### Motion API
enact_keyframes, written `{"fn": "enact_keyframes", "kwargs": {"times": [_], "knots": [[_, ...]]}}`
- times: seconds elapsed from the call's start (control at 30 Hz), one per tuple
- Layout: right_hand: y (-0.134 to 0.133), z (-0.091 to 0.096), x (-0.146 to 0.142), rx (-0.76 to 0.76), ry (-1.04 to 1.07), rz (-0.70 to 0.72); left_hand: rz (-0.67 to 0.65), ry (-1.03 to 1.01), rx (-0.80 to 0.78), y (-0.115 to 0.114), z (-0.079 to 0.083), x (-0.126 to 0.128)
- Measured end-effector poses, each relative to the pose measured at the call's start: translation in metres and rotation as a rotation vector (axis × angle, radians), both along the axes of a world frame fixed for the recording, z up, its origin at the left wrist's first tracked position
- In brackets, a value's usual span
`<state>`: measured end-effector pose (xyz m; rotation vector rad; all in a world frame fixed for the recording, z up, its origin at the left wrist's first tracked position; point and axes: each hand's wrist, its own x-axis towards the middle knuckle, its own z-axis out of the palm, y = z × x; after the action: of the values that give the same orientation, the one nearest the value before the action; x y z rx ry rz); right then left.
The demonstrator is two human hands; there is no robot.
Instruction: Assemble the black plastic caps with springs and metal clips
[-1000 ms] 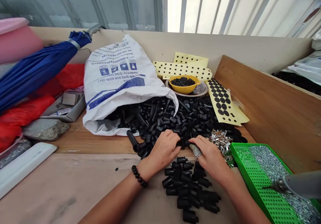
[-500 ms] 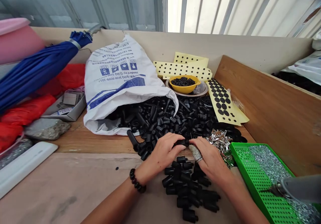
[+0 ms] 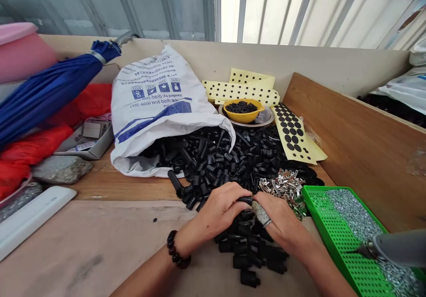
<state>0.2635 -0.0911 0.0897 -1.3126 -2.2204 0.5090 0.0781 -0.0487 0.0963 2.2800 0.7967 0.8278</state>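
Note:
Between the fingertips of my left hand [image 3: 218,208] is a short black plastic cylinder [image 3: 245,200]. My right hand [image 3: 279,215] closes on the other end of that piece, and most of the piece is hidden by the fingers. A speckled wrapping [image 3: 261,213] covers one finger of my right hand. Below both hands, similar black cylinders [image 3: 241,261] with narrower ends lie in a cluster on the work surface. Beyond the hands spreads a big heap of black plastic parts [image 3: 213,168]. Flat metal clips [image 3: 284,185] are piled past my right hand.
A green tray [image 3: 328,239] of small silver hardware stands at right, with a power screwdriver [image 3: 396,248] over it. The white sack [image 3: 163,93] opens onto the heap. Behind are a yellow bowl [image 3: 244,116] and a yellow sticker sheet [image 3: 296,132]. A stone [image 3: 61,169] lies left.
Both hands have come slightly nearer to me with the black cylinder, now just above the cluster. More of the cylinder shows between the fingers, and more of the metal clip pile is uncovered.

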Motion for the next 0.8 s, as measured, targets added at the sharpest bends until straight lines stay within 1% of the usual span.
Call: {"fn": "enact_keyframes", "kwargs": {"times": [0.1, 0.2, 0.27, 0.3, 0.37, 0.5, 0.57, 0.63, 0.7, 0.8], "knots": [[-0.003, 0.000, -0.004, -0.185, 0.225, -0.022, -0.020, -0.062, 0.143, -0.002, -0.002, -0.001], [-0.002, -0.008, -0.008, -0.366, 0.482, -0.040, -0.028, -0.091, 0.285, -0.003, -0.006, -0.001], [-0.001, -0.015, -0.010, -0.472, 0.617, -0.059, -0.025, -0.089, 0.302, -0.004, -0.007, 0.000], [-0.001, -0.016, -0.011, -0.499, 0.650, -0.067, -0.020, -0.095, 0.286, -0.005, -0.007, 0.000], [-0.002, -0.016, -0.012, -0.484, 0.629, -0.068, -0.007, -0.110, 0.209, -0.006, -0.007, 0.000], [-0.010, -0.003, -0.012, -0.306, 0.441, -0.066, 0.014, -0.114, 0.037, -0.007, -0.004, -0.001], [-0.012, 0.002, -0.012, -0.247, 0.376, -0.076, 0.006, -0.109, -0.002, -0.008, -0.003, -0.002], [-0.013, 0.002, -0.012, -0.231, 0.376, -0.079, -0.013, -0.103, -0.021, -0.009, -0.002, -0.002], [-0.012, -0.004, -0.013, -0.299, 0.454, -0.077, -0.027, -0.105, -0.016, -0.010, -0.004, -0.003], [-0.009, -0.015, -0.014, -0.528, 0.625, -0.076, -0.026, -0.130, 0.060, -0.011, -0.008, -0.003]]}}
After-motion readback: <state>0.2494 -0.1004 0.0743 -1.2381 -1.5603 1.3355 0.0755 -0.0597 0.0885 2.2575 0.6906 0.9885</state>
